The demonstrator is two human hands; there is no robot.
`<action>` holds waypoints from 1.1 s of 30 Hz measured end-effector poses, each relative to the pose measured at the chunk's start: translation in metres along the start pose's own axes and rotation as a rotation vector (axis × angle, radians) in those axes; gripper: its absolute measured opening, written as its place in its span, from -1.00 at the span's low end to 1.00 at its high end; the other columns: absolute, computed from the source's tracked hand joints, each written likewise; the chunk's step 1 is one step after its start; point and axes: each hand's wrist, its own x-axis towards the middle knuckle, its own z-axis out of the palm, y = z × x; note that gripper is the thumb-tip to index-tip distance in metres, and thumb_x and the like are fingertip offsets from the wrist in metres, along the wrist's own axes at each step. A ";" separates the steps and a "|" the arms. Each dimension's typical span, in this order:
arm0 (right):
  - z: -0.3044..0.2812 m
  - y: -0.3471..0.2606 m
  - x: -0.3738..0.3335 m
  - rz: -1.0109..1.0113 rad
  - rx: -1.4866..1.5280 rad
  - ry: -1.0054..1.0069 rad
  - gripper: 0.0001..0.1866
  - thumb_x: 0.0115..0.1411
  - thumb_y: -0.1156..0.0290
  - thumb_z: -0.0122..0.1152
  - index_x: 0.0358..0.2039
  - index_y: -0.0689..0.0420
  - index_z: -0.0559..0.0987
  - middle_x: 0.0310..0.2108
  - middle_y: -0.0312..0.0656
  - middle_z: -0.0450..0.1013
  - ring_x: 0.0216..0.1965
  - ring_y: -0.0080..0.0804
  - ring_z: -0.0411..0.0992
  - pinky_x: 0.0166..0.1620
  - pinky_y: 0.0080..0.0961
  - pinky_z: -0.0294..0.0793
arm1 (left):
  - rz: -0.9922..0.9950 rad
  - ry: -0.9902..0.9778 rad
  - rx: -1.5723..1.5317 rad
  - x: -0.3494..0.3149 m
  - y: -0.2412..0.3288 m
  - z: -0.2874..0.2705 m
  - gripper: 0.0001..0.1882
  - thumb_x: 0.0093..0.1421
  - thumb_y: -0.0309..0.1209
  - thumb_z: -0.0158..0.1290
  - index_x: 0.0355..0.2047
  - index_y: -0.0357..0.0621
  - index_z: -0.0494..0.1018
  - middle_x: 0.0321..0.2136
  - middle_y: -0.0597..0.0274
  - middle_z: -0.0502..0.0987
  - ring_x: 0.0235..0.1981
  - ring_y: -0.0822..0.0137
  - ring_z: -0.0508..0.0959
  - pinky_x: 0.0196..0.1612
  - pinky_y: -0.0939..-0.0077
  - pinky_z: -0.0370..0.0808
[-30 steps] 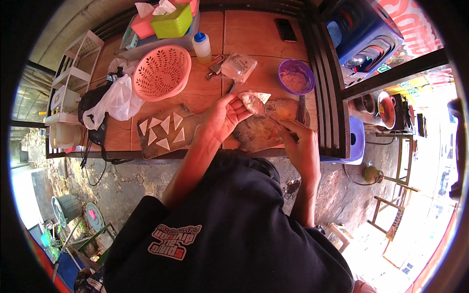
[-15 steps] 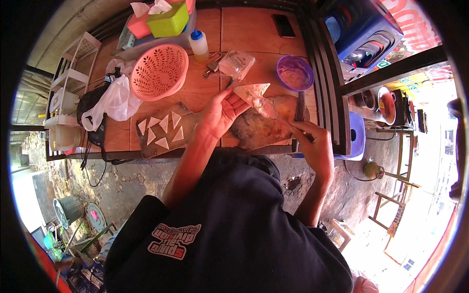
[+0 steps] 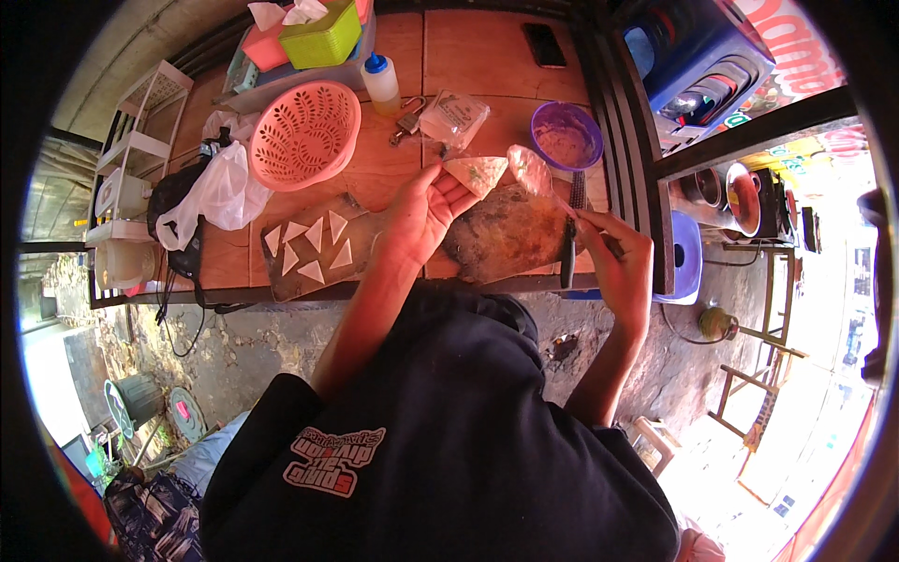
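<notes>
My left hand (image 3: 423,214) is raised palm-up over the wooden table and holds a folded triangular dough parcel (image 3: 476,174) at its fingertips. Just right of the parcel lies a thin round wrapper (image 3: 530,169) at the far end of a dark floured board (image 3: 506,239). My right hand (image 3: 611,251) hovers at the board's right edge with its fingers pinched on a thin utensil that points toward the wrapper. A purple bowl of filling (image 3: 565,137) stands behind the wrapper. A dark tray (image 3: 281,272) left of my left hand carries several finished white triangles (image 3: 314,245).
A pink colander (image 3: 304,136), a white plastic bag (image 3: 220,192), a squeeze bottle (image 3: 380,81), a padlock (image 3: 409,120), a plastic packet (image 3: 453,117) and a phone (image 3: 543,44) lie on the table. A dark knife (image 3: 567,258) rests by the board. Tissue boxes (image 3: 323,33) sit at the back.
My left hand has lifted and turned with the triangle at its fingertips. My right hand has moved up from the board's near edge toward the wrapper.
</notes>
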 end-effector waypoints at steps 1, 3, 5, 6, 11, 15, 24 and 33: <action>0.000 0.001 0.002 -0.017 -0.005 0.005 -0.80 0.25 0.55 0.18 -0.13 0.30 0.63 -0.49 -0.31 0.49 -0.47 -0.68 0.39 -0.41 -0.72 0.33 | -0.008 -0.009 0.019 0.000 -0.001 0.000 -0.64 0.44 -0.30 -0.21 0.06 -0.34 0.33 0.06 -0.09 0.47 0.13 0.09 0.47 0.25 0.14 0.40; 0.000 0.002 0.007 -0.025 -0.012 0.030 -0.80 0.26 0.56 0.16 -0.13 0.32 0.62 -0.48 -0.31 0.50 -0.46 -0.67 0.44 -0.39 -0.74 0.35 | -0.023 -0.028 0.044 0.002 -0.002 0.000 -0.65 0.43 -0.29 -0.20 0.06 -0.31 0.34 0.05 -0.07 0.48 0.12 0.10 0.48 0.23 0.15 0.42; -0.001 0.004 0.012 0.053 -0.032 0.082 -0.80 0.26 0.54 0.18 -0.13 0.31 0.63 -0.49 -0.31 0.50 -0.46 -0.66 0.45 -0.39 -0.73 0.36 | -0.039 -0.059 0.041 0.004 -0.004 0.000 -0.65 0.43 -0.29 -0.18 0.05 -0.29 0.35 0.03 -0.05 0.50 0.11 0.11 0.49 0.21 0.16 0.44; -0.002 0.006 0.016 0.037 -0.029 0.106 -0.80 0.26 0.52 0.18 -0.13 0.31 0.63 -0.49 -0.30 0.50 -0.45 -0.65 0.46 -0.39 -0.72 0.37 | -0.045 -0.057 0.062 0.005 -0.005 -0.001 -0.66 0.43 -0.28 -0.17 0.05 -0.28 0.36 0.03 -0.03 0.50 0.10 0.12 0.50 0.21 0.16 0.44; -0.005 0.035 0.046 0.045 -0.048 0.255 -0.79 0.26 0.47 0.20 -0.15 0.28 0.64 -0.48 -0.24 0.55 -0.45 -0.63 0.48 -0.36 -0.66 0.42 | -0.073 -0.128 0.065 0.008 -0.007 -0.001 -0.66 0.42 -0.27 -0.15 0.04 -0.25 0.37 0.01 0.01 0.52 0.09 0.14 0.51 0.21 0.16 0.44; -0.002 0.079 0.077 -0.015 -0.235 0.343 -0.80 0.23 0.44 0.22 -0.19 0.25 0.67 -0.51 -0.21 0.58 -0.46 -0.64 0.48 -0.35 -0.64 0.44 | -0.061 -0.116 0.082 0.006 -0.004 0.002 -0.66 0.42 -0.28 -0.17 0.05 -0.26 0.36 0.02 0.01 0.51 0.09 0.15 0.51 0.19 0.18 0.46; 0.022 0.159 0.128 0.053 -0.729 0.340 -0.76 0.09 0.32 0.18 -0.34 0.22 0.65 -0.27 0.18 0.53 -0.22 0.12 0.51 -0.18 -0.08 0.48 | -0.038 -0.079 0.104 0.005 0.011 0.007 -0.62 0.44 -0.28 -0.21 0.10 -0.29 0.32 0.05 -0.03 0.50 0.10 0.15 0.50 0.19 0.18 0.47; 0.062 0.083 0.065 -0.012 0.221 -0.108 -0.72 0.28 0.42 0.13 -0.04 0.22 0.61 -0.09 -0.22 0.57 -0.02 -0.36 0.50 0.07 -0.43 0.43 | -0.127 -0.256 -0.138 -0.006 0.020 0.006 -0.65 0.43 -0.31 -0.19 0.06 -0.30 0.37 0.04 -0.04 0.50 0.08 0.14 0.52 0.21 0.15 0.46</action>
